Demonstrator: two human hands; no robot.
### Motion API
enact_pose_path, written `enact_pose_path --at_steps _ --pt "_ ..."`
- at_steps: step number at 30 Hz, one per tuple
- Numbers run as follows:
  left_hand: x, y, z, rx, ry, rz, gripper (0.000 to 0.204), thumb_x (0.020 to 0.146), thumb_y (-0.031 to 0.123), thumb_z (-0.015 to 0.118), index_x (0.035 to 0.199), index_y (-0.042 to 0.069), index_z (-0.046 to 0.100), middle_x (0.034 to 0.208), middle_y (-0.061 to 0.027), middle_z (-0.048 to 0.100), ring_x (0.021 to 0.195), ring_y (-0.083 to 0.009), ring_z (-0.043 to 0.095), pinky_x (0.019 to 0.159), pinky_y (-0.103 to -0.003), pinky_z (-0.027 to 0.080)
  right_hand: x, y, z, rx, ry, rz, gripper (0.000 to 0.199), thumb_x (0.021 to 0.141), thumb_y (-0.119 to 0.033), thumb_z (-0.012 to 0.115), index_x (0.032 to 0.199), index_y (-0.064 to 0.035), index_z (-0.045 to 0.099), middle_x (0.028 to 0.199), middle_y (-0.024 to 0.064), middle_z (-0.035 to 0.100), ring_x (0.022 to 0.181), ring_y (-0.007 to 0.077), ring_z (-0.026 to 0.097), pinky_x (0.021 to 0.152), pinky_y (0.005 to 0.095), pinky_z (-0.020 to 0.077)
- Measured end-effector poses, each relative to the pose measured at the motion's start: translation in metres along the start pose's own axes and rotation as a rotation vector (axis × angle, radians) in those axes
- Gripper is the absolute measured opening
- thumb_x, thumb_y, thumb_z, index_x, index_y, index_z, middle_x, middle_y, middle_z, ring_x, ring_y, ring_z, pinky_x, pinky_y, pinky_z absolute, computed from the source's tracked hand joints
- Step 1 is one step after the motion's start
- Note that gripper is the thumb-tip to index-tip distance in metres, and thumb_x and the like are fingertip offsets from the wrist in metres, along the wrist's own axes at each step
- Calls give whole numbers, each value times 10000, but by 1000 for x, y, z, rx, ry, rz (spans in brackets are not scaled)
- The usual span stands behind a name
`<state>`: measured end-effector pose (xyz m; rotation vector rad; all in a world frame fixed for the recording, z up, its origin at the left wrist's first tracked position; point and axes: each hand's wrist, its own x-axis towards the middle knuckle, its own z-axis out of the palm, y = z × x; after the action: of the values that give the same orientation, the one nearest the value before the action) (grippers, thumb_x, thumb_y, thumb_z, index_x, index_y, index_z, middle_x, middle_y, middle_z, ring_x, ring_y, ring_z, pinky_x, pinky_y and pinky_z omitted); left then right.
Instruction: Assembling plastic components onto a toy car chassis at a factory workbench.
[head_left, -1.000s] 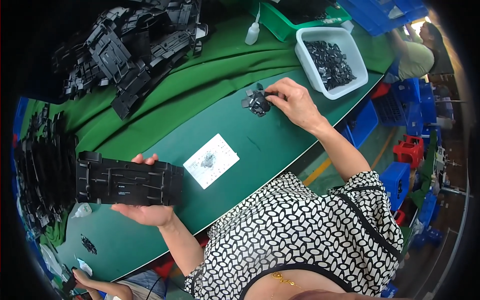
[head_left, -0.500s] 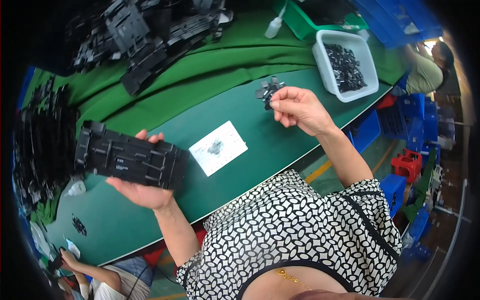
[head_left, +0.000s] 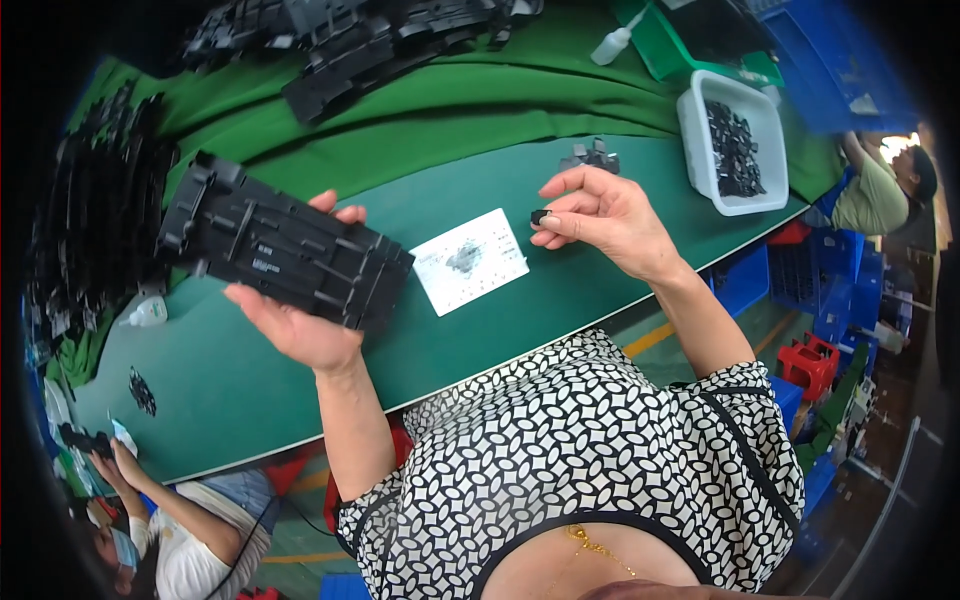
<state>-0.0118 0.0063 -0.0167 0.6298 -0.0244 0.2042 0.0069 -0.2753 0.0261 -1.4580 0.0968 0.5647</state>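
Observation:
A long black moulded plastic tray-like part (head_left: 275, 245) with ribs and a small pale label rests tilted in my left hand (head_left: 305, 325), thumb on the near side and fingertips over the far edge. Between thumb and fingers my right hand (head_left: 610, 225) pinches a small black plastic piece (head_left: 539, 217). Beyond that hand lies a little heap of similar small black pieces (head_left: 592, 156). A white card (head_left: 490, 285) with a dark grey smudge lies on the green table between my two hands.
A white bin (head_left: 704, 185) of small black pieces stands at the back right, near a green tray (head_left: 665, 55) and a squeeze bottle (head_left: 612, 46). Large black parts are stacked at the left (head_left: 100, 210) and far side (head_left: 400, 45). A co-worker (head_left: 205, 525) sits at lower left, another person (head_left: 870, 195) at right.
My right hand has come away from the heap toward the card, bringing one small black piece. My left hand still holds the large part, now turned slightly. The view has shifted.

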Motion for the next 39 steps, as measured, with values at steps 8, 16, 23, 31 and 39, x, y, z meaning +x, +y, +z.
enact_pose_path --at_steps 8,16,23,31,39 --pt "3 0 4 41 45 12 798 906 665 225 1321 3 387 1166 -267 545 972 -373 602 882 -450 477 11 -5 27 -616 -107 -249 131 856 -24 611 969 35 641 863 97 667 733 152 639 660 255 517" --pt "3 3 3 18 38 0 786 913 655 210 1329 11 380 1182 -282 532 994 -375 595 893 -456 472 21 -4 51 -989 -202 -430 123 830 -53 627 930 17 636 821 119 626 679 223 613 614 303 491" --pt "2 3 4 57 40 -12 775 920 642 211 1337 7 364 1190 -290 524 1010 -369 591 886 -450 479 27 3 53 -1070 -203 -412 96 820 -82 645 849 9 629 759 101 567 659 212 589 593 314 477" --pt "2 3 -1 46 35 -39 808 908 658 215 1357 -2 342 1244 -282 482 1052 -408 534 952 -493 411 27 4 51 -1045 -134 -552 77 773 -27 663 832 2 625 743 94 561 651 216 572 573 312 463" --pt "3 2 3 67 50 -10 772 921 640 207 1313 1 392 1173 -271 544 989 -346 605 856 -429 498 24 26 40 -1217 -192 -1002 200 663 21 706 845 -4 628 747 77 555 660 232 557 562 336 458"
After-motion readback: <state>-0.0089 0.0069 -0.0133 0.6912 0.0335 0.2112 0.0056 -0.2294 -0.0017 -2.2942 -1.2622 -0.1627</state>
